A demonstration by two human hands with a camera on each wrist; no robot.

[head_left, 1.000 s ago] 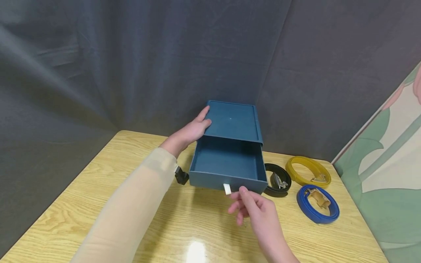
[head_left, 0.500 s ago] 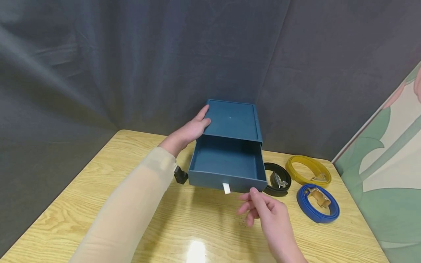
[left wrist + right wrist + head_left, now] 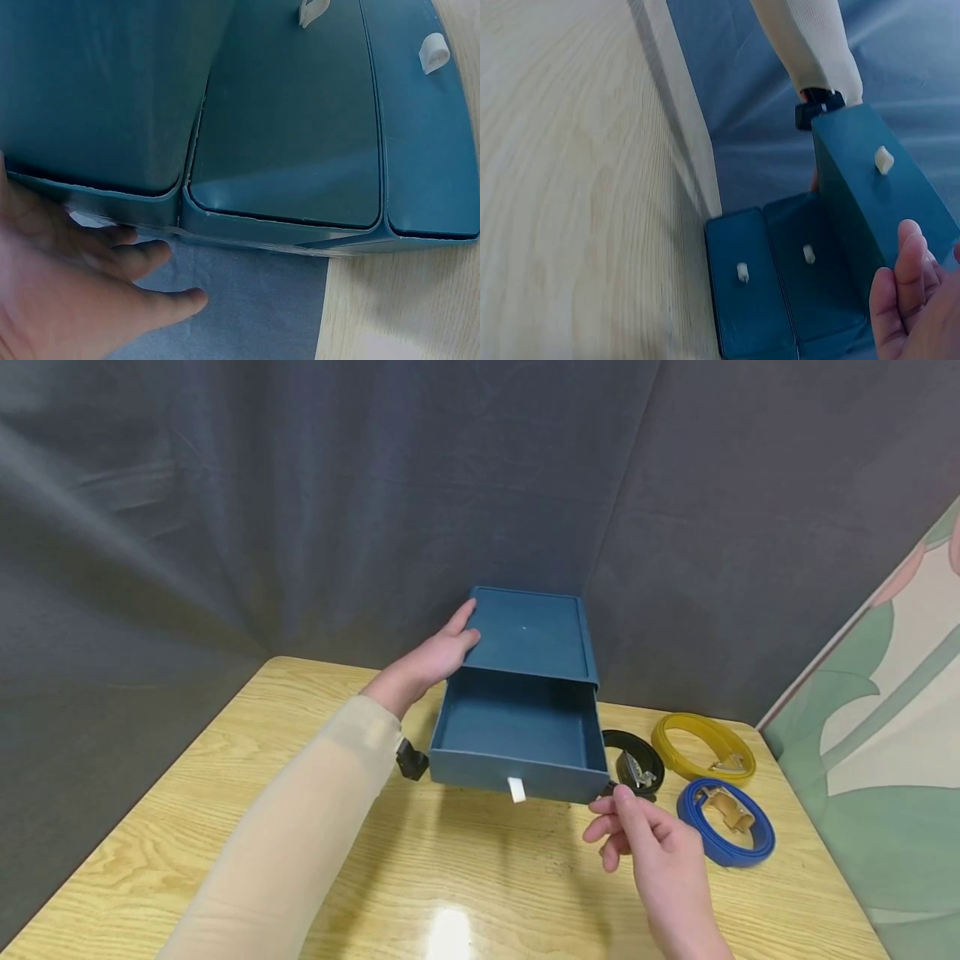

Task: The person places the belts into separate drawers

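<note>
A dark blue drawer box [image 3: 532, 631] stands at the back of the wooden table [image 3: 225, 793]. Its top drawer [image 3: 480, 770] is pulled out and looks empty, with a white pull tab [image 3: 517, 790] on its front. My left hand [image 3: 442, 653] rests against the box's top left edge with fingers [image 3: 142, 259] straight. My right hand [image 3: 633, 831] hovers with loosely curled fingers and holds nothing. Its index fingertip is just in front of a coiled black belt [image 3: 637, 768]. The right wrist view shows the box [image 3: 855, 195] with three white tabs.
A coiled yellow belt [image 3: 701, 749] and a coiled blue belt [image 3: 723, 822] lie right of the black one. Dark grey cloth hangs behind the table. A painted panel [image 3: 885, 735] leans at the right. A black wrist camera [image 3: 412, 762] sits on my left sleeve.
My right hand has moved to the right, from just below the white pull tab to the black belt. The left hand and the drawer have stayed put.
</note>
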